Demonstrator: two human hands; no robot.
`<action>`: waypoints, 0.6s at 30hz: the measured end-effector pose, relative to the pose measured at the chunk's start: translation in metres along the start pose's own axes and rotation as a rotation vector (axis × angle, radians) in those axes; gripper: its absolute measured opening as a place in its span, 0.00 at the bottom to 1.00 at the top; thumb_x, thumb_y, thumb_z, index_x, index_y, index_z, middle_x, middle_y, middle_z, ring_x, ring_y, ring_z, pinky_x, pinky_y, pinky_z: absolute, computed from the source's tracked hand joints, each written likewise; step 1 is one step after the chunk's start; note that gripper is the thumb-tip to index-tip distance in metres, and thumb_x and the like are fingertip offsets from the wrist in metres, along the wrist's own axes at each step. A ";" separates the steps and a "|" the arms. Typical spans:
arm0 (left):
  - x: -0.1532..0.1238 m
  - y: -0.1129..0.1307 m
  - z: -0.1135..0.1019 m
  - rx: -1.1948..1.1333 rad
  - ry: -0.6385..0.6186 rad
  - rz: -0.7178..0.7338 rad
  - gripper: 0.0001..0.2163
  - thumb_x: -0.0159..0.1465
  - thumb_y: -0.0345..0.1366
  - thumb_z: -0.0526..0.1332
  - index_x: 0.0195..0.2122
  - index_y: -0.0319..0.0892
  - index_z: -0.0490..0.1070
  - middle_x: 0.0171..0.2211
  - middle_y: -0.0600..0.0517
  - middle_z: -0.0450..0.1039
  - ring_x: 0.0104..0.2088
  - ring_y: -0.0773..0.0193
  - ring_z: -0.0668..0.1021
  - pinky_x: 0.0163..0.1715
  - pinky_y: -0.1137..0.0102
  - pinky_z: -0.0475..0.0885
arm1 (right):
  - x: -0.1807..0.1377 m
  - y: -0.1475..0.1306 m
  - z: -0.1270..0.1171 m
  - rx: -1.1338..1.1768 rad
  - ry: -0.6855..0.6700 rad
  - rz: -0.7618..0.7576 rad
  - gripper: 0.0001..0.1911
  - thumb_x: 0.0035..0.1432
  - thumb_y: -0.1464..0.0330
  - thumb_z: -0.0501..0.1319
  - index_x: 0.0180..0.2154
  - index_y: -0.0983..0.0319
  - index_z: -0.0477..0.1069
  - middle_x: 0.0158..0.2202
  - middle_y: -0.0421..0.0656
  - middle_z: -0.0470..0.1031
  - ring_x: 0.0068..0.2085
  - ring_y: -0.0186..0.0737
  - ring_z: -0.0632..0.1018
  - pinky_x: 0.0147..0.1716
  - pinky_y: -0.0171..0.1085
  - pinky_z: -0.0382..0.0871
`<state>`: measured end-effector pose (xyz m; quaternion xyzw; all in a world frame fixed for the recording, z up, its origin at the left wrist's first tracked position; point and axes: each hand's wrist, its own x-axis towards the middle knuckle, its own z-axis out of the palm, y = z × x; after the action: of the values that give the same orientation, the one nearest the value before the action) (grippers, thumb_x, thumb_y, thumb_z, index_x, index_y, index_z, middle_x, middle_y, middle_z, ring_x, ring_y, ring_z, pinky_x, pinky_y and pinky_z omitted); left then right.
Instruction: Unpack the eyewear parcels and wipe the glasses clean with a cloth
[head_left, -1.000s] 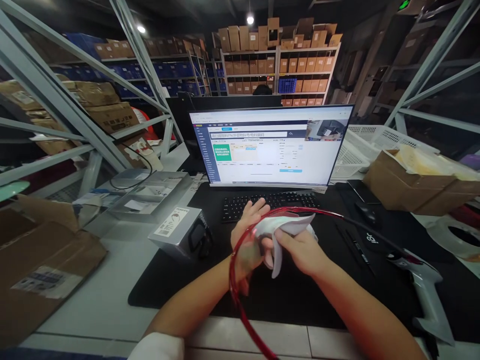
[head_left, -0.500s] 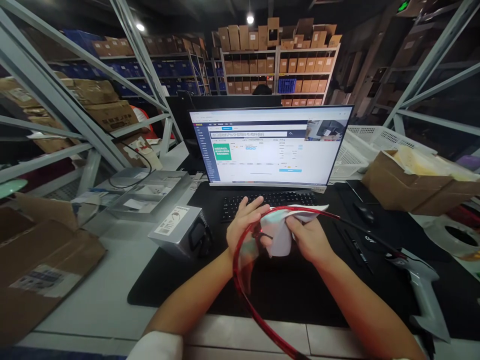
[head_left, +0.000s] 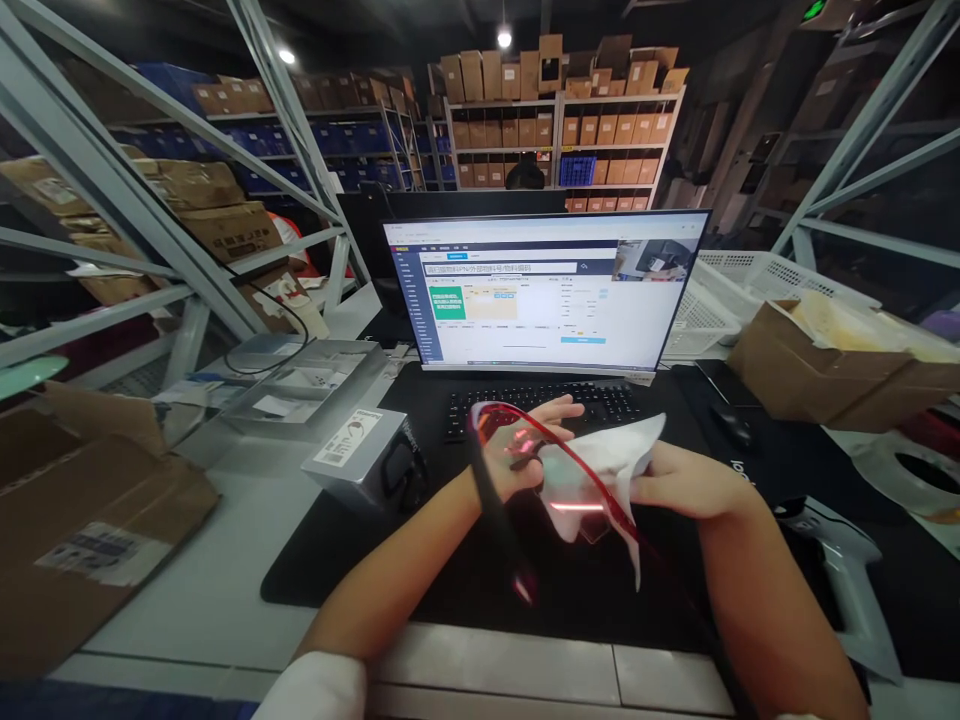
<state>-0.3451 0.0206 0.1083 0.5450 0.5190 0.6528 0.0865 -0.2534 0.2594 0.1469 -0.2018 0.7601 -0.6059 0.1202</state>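
Observation:
My right hand (head_left: 694,482) grips the right side of a creased white sheet (head_left: 604,465), paper or cloth, above the black desk mat (head_left: 465,590). A bright red line of light crosses the sheet's lower part. At its left edge is my left hand (head_left: 517,450), palm partly turned up and fingers stretched out to the right, with red light on it. A looped red-and-dark cord (head_left: 570,455) passes in front of both; its lower left end is blurred. A small dark object at my left palm is too unclear to name.
The keyboard (head_left: 615,400) and monitor (head_left: 517,330) are ahead. A grey box (head_left: 356,460) and an open carton (head_left: 97,530) stand left. To the right are a mouse (head_left: 731,425), a handheld scanner (head_left: 847,570) and a carton with yellowish contents (head_left: 817,365).
My right hand has moved right and the sheet has spread out, hanging lower. My left hand has turned, with its fingers now stretched right. The cord has shifted into a narrower loop.

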 end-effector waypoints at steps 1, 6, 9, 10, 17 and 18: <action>0.001 0.000 0.000 0.011 -0.058 -0.028 0.21 0.65 0.54 0.62 0.55 0.51 0.76 0.66 0.44 0.65 0.72 0.44 0.56 0.68 0.44 0.55 | 0.002 -0.001 0.003 -0.033 -0.077 0.002 0.25 0.58 0.52 0.68 0.49 0.64 0.80 0.43 0.49 0.82 0.46 0.51 0.81 0.49 0.48 0.75; 0.003 -0.004 -0.002 -0.008 -0.200 -0.146 0.25 0.60 0.55 0.68 0.54 0.47 0.78 0.67 0.42 0.63 0.72 0.38 0.55 0.68 0.44 0.53 | 0.017 -0.003 0.018 -0.135 -0.156 0.010 0.20 0.61 0.54 0.64 0.43 0.65 0.80 0.40 0.46 0.81 0.43 0.46 0.80 0.46 0.42 0.75; 0.002 -0.007 -0.001 -0.110 -0.126 -0.260 0.35 0.56 0.56 0.70 0.62 0.46 0.71 0.69 0.40 0.59 0.70 0.35 0.58 0.68 0.44 0.54 | 0.024 -0.004 0.027 -0.098 -0.095 0.080 0.17 0.58 0.56 0.67 0.39 0.65 0.80 0.35 0.44 0.80 0.38 0.45 0.80 0.40 0.39 0.74; 0.002 -0.007 0.001 -0.135 -0.088 -0.293 0.38 0.55 0.57 0.71 0.64 0.46 0.68 0.70 0.40 0.56 0.70 0.35 0.58 0.68 0.44 0.54 | 0.025 -0.005 0.029 -0.080 -0.064 0.101 0.17 0.56 0.57 0.68 0.38 0.65 0.80 0.34 0.44 0.80 0.37 0.44 0.79 0.38 0.39 0.74; -0.003 -0.016 0.011 -0.365 -0.007 -0.383 0.47 0.45 0.60 0.75 0.64 0.45 0.68 0.70 0.39 0.56 0.67 0.34 0.63 0.65 0.48 0.61 | 0.035 0.000 0.040 -0.096 0.032 0.107 0.13 0.53 0.61 0.69 0.35 0.64 0.80 0.33 0.42 0.79 0.35 0.40 0.76 0.36 0.36 0.69; -0.004 -0.017 0.011 -0.363 -0.003 -0.376 0.47 0.44 0.60 0.75 0.64 0.45 0.68 0.70 0.39 0.56 0.67 0.34 0.63 0.65 0.49 0.62 | 0.036 0.001 0.040 -0.082 0.029 0.096 0.12 0.55 0.61 0.68 0.35 0.64 0.79 0.33 0.41 0.78 0.35 0.39 0.76 0.35 0.36 0.69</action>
<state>-0.3425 0.0322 0.0914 0.4154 0.4853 0.7070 0.3034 -0.2680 0.2084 0.1387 -0.1611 0.7947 -0.5707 0.1296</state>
